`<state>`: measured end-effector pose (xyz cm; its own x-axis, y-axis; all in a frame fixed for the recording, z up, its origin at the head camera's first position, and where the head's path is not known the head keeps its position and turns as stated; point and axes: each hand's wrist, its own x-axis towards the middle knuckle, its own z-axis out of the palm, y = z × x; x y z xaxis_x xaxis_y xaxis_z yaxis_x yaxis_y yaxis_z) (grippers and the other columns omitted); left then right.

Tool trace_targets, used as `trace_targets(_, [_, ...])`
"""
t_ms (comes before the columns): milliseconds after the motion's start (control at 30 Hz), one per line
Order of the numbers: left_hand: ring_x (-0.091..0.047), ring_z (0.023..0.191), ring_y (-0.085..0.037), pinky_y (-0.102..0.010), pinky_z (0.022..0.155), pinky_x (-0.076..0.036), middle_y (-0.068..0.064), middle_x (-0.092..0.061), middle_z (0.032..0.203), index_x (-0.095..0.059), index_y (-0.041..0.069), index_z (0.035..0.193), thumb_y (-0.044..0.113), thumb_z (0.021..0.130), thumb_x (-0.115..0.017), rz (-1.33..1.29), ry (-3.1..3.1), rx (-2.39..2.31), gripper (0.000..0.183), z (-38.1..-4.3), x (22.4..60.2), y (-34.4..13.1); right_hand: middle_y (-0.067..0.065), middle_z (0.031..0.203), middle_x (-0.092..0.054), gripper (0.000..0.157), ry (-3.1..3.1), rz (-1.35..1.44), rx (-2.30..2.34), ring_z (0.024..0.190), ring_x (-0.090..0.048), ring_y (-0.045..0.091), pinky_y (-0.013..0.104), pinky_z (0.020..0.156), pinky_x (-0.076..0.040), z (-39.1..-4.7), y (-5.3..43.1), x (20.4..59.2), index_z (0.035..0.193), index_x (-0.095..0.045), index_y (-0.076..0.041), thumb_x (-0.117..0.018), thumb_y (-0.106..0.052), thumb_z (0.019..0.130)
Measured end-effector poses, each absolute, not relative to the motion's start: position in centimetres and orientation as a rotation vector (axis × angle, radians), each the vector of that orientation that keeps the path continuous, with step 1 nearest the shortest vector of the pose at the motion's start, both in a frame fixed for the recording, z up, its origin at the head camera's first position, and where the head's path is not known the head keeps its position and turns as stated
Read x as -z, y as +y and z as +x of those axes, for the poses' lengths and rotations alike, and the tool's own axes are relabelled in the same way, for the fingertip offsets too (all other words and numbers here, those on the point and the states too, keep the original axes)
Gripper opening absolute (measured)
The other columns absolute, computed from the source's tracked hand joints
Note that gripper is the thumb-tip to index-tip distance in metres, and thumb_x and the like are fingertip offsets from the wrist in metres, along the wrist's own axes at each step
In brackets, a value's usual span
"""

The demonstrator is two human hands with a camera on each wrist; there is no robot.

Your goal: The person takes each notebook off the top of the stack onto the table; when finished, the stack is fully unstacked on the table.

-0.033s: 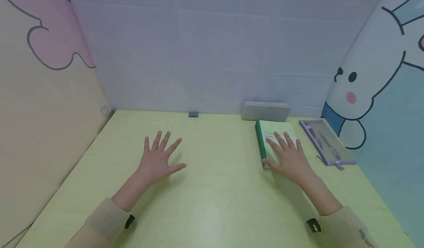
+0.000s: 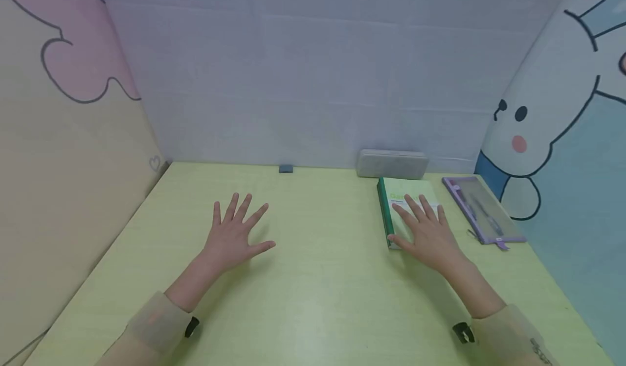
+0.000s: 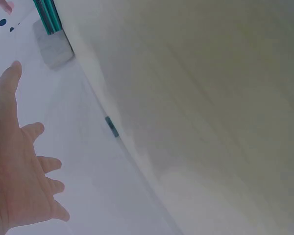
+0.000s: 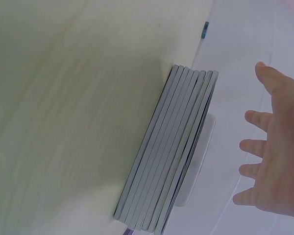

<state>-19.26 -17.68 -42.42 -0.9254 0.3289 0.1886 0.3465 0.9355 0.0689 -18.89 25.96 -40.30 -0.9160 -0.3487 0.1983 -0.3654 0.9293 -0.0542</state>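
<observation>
Pale lilac cloth (image 2: 313, 73) hangs as a backdrop, its faint horizontal creases visible; to its left stands a cream and pink wall (image 2: 58, 165) with cartoon outlines, and to its right a blue wall (image 2: 587, 192) bearing a large white cartoon animal with a pink cheek.

Below stretches a light yellow-green bench (image 2: 313, 290), its far edge meeting the cloth.

Two forearms in beige sleeves reach in from the near edge. Over the left half of the bench, the left hand (image 2: 235, 241) is spread wide, fingers straight and apart, holding nothing. Over the right half, the right hand (image 2: 430, 241) is spread the same way, also holding nothing. From the head it overlaps a stack of books (image 4: 166, 151); the right wrist view shows a gap between the two.

That stack lies flat toward the bench's far right corner, several thin volumes with their edges lined up. Its top cover is pale green with a darker green spine; fingers hide part of the lettering.

To the right of the books, beside the right edge, lies a see-through pouch (image 2: 484, 208) with purple trim and pens inside.

Just behind the books, at the far edge, sits a grey case (image 2: 393, 164) with rounded corners.

Smallest is a dark blue block (image 2: 286, 169) on the far edge, slightly left of its middle.
</observation>
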Motion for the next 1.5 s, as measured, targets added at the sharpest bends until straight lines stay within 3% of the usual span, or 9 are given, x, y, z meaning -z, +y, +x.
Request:
trace_targets(400, [0.001,0.144,-0.037,-0.066,0.108,0.002,-0.014,-0.012,0.158,-0.026,0.033,0.15,0.078,0.079,-0.044,-0.502,-2.889,0.099,0.086,-19.0,41.6,-17.4,0.017,0.154,-0.023,0.074,-2.871,0.56,-0.128,0.142,-0.012,0.041,0.066,0.107,-0.011,-18.9,26.1,40.0,0.146,-0.035,-0.017,-0.055,-0.057,0.087])
trace_targets(933, [0.001,0.145,-0.037,-0.064,0.109,0.004,-0.013,-0.011,0.158,-0.024,0.032,0.15,0.077,0.079,-0.045,-0.545,-2.838,0.062,0.087,-19.6,38.8,-15.7,0.02,0.153,-0.022,0.072,-2.862,0.551,-0.12,0.141,-0.013,0.041,0.063,0.109,-0.014,-19.3,26.9,37.7,0.145,-0.036,-0.013,-0.058,-0.05,0.088])
trace_targets(1300, [0.011,0.145,-0.031,-0.061,0.11,0.009,-0.011,-0.008,0.159,-0.019,0.033,0.151,0.081,0.079,-0.038,-0.52,-2.808,0.058,0.089,-21.5,38.0,-11.2,0.02,0.152,-0.023,0.074,-2.765,0.515,-0.088,0.142,-0.012,0.041,0.063,0.109,-0.015,-21.3,29.5,37.4,0.145,-0.034,-0.012,-0.062,-0.047,0.086])
trace_targets(1500, [0.009,0.145,-0.03,-0.058,0.112,0.008,-0.01,-0.012,0.158,-0.022,0.029,0.151,0.08,0.078,-0.042,-0.536,-2.789,0.187,0.092,-22.1,37.9,-7.2,0.023,0.152,-0.022,0.073,-2.809,0.46,-0.14,0.143,-0.009,0.04,0.063,0.107,-0.018,-22.4,31.3,37.6,0.147,-0.031,-0.009,-0.059,-0.045,0.089])
